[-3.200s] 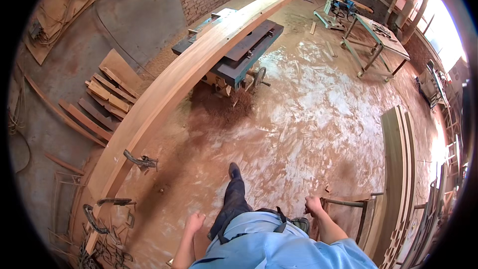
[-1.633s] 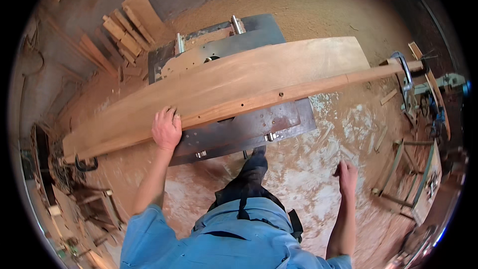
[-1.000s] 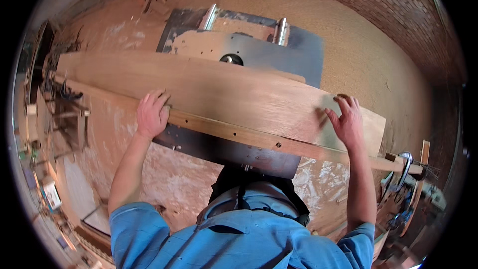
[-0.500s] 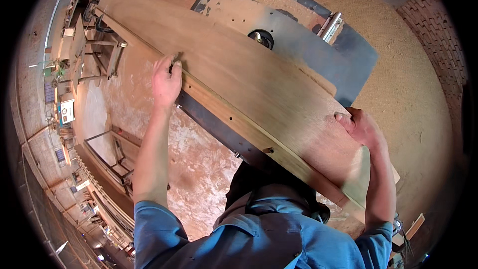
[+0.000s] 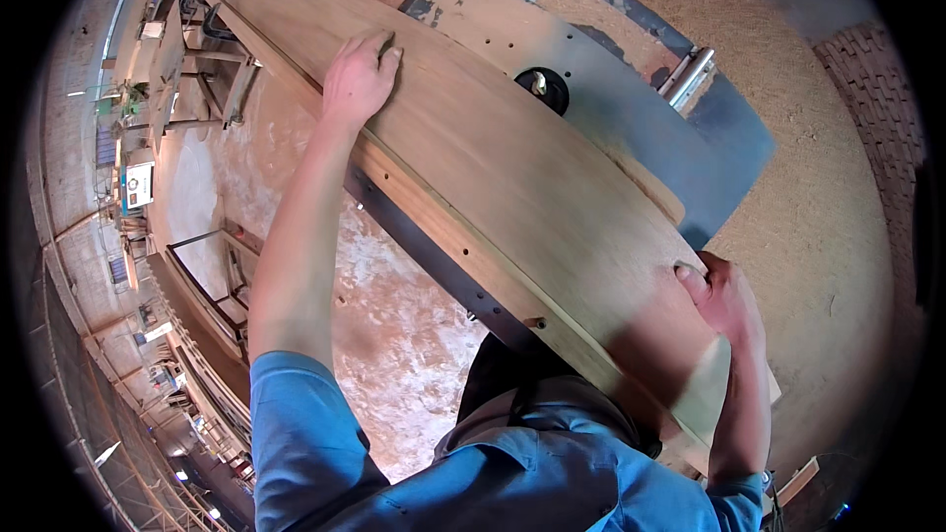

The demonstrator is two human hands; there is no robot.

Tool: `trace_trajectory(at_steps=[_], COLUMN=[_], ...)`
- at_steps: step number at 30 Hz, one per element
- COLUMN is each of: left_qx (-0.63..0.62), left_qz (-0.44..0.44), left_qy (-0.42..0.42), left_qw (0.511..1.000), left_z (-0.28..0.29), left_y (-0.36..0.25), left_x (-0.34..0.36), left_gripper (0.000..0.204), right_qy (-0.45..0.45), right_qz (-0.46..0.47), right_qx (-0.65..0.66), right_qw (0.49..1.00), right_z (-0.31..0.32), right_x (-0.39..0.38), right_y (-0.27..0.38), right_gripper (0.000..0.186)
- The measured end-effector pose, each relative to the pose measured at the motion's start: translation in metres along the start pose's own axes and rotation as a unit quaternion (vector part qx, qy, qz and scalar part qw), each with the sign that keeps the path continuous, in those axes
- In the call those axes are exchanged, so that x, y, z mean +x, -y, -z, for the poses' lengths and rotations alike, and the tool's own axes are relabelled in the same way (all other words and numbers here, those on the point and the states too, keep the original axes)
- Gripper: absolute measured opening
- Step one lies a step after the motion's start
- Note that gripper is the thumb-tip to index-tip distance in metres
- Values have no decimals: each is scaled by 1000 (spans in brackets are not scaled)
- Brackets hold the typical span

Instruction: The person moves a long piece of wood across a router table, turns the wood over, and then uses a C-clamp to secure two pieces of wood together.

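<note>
A long pale plank (image 5: 512, 177) lies diagonally over a dark steel machine table (image 5: 729, 143). Along its near side runs a narrow wooden strip (image 5: 424, 217) with holes. A black clamp (image 5: 217, 25) sits at the far left end. My left hand (image 5: 358, 79) rests on the plank's top with fingers apart, toward that far end. My right hand (image 5: 721, 300) grips the plank's right edge, thumb on top. A round black recess (image 5: 540, 89) with a metal spindle shows in the table, just beyond the plank.
Metal rollers (image 5: 690, 77) sit on the table's far part. Sawdust covers the floor (image 5: 808, 236) at the right, beside a brick wall (image 5: 877, 89). Wooden stands and a metal frame (image 5: 177, 266) are at the left, with more timber along that side.
I have moved from walking to standing over the plank, with both hands on it. My view has turned, and in the last half second my left hand moved farther up the plank.
</note>
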State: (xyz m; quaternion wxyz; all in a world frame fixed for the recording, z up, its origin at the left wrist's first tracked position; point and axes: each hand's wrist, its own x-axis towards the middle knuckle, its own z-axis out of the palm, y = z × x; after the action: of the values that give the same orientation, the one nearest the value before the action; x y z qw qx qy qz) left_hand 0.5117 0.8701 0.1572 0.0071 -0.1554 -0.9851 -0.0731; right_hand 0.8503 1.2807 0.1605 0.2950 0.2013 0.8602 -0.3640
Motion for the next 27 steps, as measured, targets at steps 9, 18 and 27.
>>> trace_trajectory(at_steps=[9, 18, 27], left_qx=[13, 61, 57], left_qz=[-176, -158, -148], left_qy=[-87, 108, 78], left_qw=[980, 980, 984], left_z=[-33, -22, -40], left_y=[39, 32, 32], left_x=[57, 105, 107], left_gripper=[39, 48, 49], right_qy=[-3, -1, 0], right_qz=[1, -11, 3], right_qx=[18, 51, 99], right_qw=[1000, 999, 995], right_z=[-13, -12, -12], right_x=[6, 8, 11], right_y=[-11, -8, -7], right_gripper=[86, 84, 76])
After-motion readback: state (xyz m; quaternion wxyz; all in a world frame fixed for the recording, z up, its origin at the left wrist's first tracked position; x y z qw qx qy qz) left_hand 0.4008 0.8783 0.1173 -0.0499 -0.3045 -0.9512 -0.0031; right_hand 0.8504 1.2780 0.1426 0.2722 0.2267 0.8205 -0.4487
